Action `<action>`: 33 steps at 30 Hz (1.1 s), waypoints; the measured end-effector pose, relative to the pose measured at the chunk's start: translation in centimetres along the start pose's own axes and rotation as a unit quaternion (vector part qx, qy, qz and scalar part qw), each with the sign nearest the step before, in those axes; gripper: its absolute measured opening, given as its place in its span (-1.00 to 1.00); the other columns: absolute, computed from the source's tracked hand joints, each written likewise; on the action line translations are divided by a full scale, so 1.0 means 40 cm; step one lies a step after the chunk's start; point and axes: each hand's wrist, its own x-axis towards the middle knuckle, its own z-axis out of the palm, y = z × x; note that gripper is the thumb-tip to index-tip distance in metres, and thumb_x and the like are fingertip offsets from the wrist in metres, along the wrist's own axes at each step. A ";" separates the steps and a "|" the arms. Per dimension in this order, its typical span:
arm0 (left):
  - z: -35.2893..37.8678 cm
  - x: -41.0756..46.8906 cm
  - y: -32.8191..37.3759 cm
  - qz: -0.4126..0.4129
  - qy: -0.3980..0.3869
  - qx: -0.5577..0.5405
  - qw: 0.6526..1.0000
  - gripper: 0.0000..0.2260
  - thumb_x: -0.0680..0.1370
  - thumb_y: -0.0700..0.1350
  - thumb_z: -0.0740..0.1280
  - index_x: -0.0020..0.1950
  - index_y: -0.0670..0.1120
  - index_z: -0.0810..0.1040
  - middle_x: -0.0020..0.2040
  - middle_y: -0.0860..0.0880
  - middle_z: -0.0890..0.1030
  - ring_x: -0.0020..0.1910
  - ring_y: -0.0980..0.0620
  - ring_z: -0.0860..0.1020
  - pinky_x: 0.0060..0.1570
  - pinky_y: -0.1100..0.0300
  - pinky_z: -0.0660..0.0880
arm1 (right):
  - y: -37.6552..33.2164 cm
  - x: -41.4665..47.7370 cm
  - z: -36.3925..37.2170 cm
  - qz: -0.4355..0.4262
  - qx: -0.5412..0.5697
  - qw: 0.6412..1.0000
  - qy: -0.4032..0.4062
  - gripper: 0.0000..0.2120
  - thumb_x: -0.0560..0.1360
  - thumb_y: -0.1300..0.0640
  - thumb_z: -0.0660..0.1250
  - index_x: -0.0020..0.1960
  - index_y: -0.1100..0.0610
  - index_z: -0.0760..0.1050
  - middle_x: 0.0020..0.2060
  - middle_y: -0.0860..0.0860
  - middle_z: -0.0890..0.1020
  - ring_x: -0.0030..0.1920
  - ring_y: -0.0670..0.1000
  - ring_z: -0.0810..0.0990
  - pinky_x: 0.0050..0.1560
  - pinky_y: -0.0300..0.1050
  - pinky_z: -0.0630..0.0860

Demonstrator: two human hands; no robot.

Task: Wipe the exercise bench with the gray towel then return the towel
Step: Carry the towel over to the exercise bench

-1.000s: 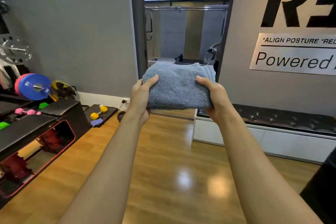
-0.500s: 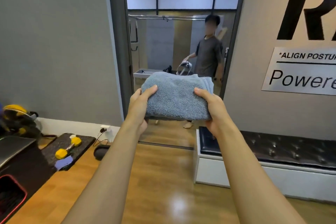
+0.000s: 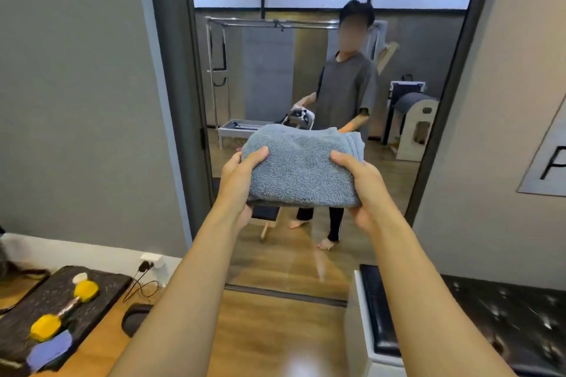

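We hold the folded gray towel (image 3: 301, 167) out in front of us at arm's length, in the air before an open doorway (image 3: 330, 107). Our left hand (image 3: 242, 180) grips its left end, thumb pressed on top and the other fingers curled underneath. Our right hand (image 3: 363, 187) clamps the right end the same way, thumb over the top fold and palm below. The towel sits flat between both hands, its layered edges showing at the far right corner.

Beyond the doorway another person (image 3: 343, 107) in a dark gray shirt stands barefoot on the wooden floor (image 3: 275, 330), facing us, with something pale held low in one hand; we cannot tell what it is. At lower left a yellow dumbbell (image 3: 64, 306) lies on a black mat (image 3: 101, 288). At lower right a black tufted cushion (image 3: 505, 321) tops a white base against the wall.
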 end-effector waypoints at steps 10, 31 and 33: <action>0.020 0.730 -0.107 0.004 0.027 0.007 1.000 -0.78 0.52 -0.10 0.39 0.14 -0.11 0.55 0.08 -0.11 0.68 0.05 -0.12 0.66 0.03 -0.04 0.58 | 0.094 0.749 0.068 0.012 -0.008 1.000 -0.023 -0.72 0.49 0.13 0.43 0.18 0.17 0.60 -0.02 0.06 0.73 -0.06 0.01 0.71 -0.22 -0.17 0.58; 0.255 2.298 -0.464 -0.019 -0.002 -0.004 1.000 -0.80 0.52 -0.12 0.38 0.12 -0.09 0.57 0.07 -0.11 0.67 0.08 -0.17 0.63 -0.04 -0.08 0.59 | 0.257 2.329 0.007 0.006 -0.015 1.000 0.016 -0.81 0.49 0.14 0.42 0.09 0.13 0.61 -0.11 0.02 0.73 -0.12 0.01 0.71 -0.23 -0.15 0.58; 0.298 2.433 -0.501 -0.019 0.003 -0.002 1.000 -0.72 0.50 -0.11 0.39 0.20 -0.13 0.57 0.07 -0.11 0.67 0.06 -0.17 0.64 -0.12 0.01 0.57 | 0.257 2.476 -0.019 0.012 -0.014 1.000 0.017 -0.81 0.48 0.13 0.43 0.08 0.12 0.61 -0.10 0.02 0.73 -0.10 0.02 0.71 -0.21 -0.14 0.57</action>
